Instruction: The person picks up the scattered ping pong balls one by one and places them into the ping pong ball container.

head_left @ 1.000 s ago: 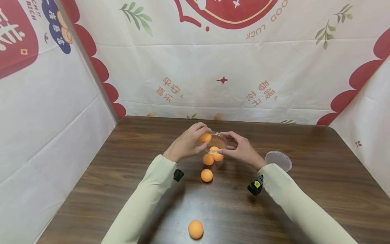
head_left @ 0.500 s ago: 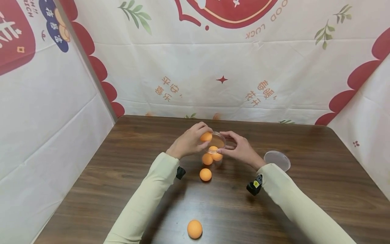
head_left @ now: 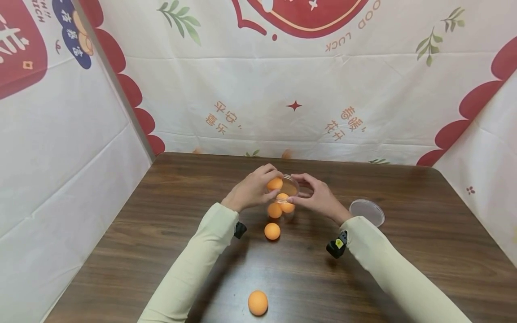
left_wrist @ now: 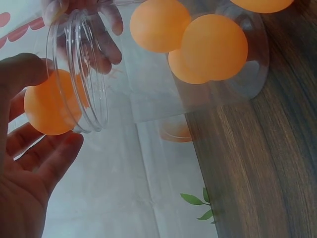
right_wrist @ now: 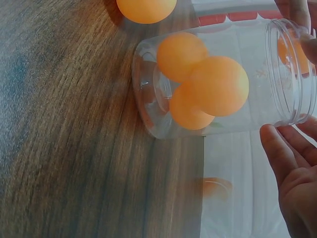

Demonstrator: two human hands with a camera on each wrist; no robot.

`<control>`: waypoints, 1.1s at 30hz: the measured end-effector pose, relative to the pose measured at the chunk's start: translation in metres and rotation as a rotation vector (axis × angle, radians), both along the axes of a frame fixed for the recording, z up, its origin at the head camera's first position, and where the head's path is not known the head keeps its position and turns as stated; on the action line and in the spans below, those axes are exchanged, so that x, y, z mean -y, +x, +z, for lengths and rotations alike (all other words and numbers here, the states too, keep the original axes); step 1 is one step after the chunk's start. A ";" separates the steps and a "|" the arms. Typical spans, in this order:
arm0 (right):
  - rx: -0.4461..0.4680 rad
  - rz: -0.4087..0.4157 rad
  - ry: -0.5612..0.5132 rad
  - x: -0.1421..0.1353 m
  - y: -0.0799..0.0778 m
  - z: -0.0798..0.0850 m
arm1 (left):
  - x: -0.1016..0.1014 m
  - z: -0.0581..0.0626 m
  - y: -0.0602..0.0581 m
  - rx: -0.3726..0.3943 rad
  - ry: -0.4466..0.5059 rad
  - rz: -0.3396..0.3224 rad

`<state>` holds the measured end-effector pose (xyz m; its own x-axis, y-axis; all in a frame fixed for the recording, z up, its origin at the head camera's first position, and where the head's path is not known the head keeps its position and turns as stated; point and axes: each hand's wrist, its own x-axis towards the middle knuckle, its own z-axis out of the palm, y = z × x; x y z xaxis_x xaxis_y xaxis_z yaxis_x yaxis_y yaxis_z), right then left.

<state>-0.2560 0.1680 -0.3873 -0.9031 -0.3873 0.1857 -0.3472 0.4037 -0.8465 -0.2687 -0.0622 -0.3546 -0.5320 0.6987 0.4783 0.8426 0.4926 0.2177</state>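
A clear plastic jar [right_wrist: 237,44] stands on the wooden table with its mouth uncovered and three orange ping-pong balls [right_wrist: 218,87] inside, near its bottom. My right hand [head_left: 317,195] grips the jar by its rim from the right. From the left, my left hand [head_left: 254,187] pinches another orange ping-pong ball [left_wrist: 49,106] between thumb and fingers. That ball is right at the jar's mouth and overlaps the rim in the left wrist view.
One loose orange ball [head_left: 272,231] lies just in front of the jar, another orange ball [head_left: 257,303] near the table's front. A round clear lid [head_left: 367,212] lies to the right, beside the right forearm. A printed white cloth [head_left: 242,89] hangs behind the table [head_left: 169,215].
The ball in my left hand has shifted slightly right and down, further over the jar's mouth. My right hand keeps its grip on the rim, and the loose balls and lid lie still.
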 end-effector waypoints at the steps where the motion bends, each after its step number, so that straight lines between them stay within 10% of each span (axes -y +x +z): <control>1: 0.002 -0.001 0.000 0.000 0.000 0.000 | 0.000 0.000 0.000 0.005 0.000 0.002; 33: -0.012 0.004 -0.017 0.001 -0.003 -0.001 | 0.006 -0.003 0.000 0.078 0.009 0.026</control>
